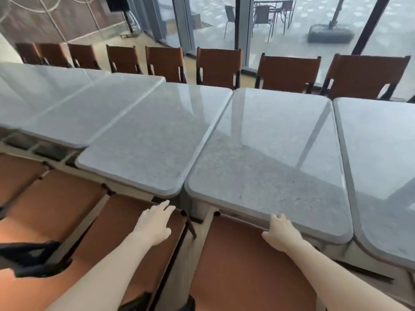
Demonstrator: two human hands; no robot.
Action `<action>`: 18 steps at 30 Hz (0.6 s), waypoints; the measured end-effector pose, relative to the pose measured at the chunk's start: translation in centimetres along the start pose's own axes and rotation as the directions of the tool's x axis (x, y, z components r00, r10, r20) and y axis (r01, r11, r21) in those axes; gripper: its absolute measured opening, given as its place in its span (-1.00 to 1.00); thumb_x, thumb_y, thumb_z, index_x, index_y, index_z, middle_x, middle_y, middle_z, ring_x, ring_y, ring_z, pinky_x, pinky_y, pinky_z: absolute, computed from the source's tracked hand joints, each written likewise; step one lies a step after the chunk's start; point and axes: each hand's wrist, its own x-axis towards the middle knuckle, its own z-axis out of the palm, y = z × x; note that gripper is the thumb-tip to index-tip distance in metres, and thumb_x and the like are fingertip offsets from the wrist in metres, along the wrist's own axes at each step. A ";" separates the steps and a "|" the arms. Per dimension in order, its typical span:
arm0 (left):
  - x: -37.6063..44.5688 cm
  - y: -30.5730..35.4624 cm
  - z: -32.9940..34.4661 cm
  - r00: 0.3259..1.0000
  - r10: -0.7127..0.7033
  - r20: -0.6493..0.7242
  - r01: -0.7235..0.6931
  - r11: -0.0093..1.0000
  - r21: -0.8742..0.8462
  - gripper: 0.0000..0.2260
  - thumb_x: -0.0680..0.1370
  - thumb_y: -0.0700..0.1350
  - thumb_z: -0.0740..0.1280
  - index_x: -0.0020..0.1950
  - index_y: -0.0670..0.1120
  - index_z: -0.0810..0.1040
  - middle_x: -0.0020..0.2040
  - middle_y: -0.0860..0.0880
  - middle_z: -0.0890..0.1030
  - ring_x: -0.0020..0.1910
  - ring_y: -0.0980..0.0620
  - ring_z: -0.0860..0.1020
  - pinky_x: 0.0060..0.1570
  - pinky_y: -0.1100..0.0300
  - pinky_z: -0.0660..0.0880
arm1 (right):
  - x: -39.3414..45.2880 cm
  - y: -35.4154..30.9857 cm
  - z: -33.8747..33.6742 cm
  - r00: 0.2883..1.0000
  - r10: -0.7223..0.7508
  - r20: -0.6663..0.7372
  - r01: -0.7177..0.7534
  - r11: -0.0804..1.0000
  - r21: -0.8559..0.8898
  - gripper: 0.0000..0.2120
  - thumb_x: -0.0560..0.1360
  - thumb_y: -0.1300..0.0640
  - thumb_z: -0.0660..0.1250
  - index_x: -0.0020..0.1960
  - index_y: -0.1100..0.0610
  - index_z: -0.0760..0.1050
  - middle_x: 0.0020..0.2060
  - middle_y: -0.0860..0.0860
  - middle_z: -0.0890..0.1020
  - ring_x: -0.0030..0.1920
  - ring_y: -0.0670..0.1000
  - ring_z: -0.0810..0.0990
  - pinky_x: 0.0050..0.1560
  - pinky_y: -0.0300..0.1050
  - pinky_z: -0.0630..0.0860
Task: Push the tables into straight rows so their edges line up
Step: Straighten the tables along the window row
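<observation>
Now the right hand (281, 232) grips the near rim of a glossy grey stone desk (269, 153) at 5 o'clock; the left hand (156, 222), fingers straight, hovers over an orange seat (125, 232).

We see tables (265, 153): pale speckled grey, glossy | chairs (219, 63): rust-brown, dark frames | wall, upper left (45, 19): dark brown.

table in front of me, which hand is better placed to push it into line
Right. The right hand already grips that table's near edge; the left hand hovers open over a chair seat, touching no table.
</observation>
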 end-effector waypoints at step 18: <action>-21.4 -27.9 -3.9 0.869 -0.028 -0.494 -0.099 0.968 -0.229 -0.40 0.52 -0.03 0.43 0.54 0.06 0.33 0.55 0.07 0.31 0.48 -0.01 0.33 0.46 0.02 0.26 | -18.1 -33.2 3.0 0.908 -0.334 -0.255 0.340 0.940 -0.020 -0.54 0.53 0.16 0.27 0.41 0.16 0.31 0.36 0.13 0.39 0.34 0.19 0.40 0.23 0.13 0.47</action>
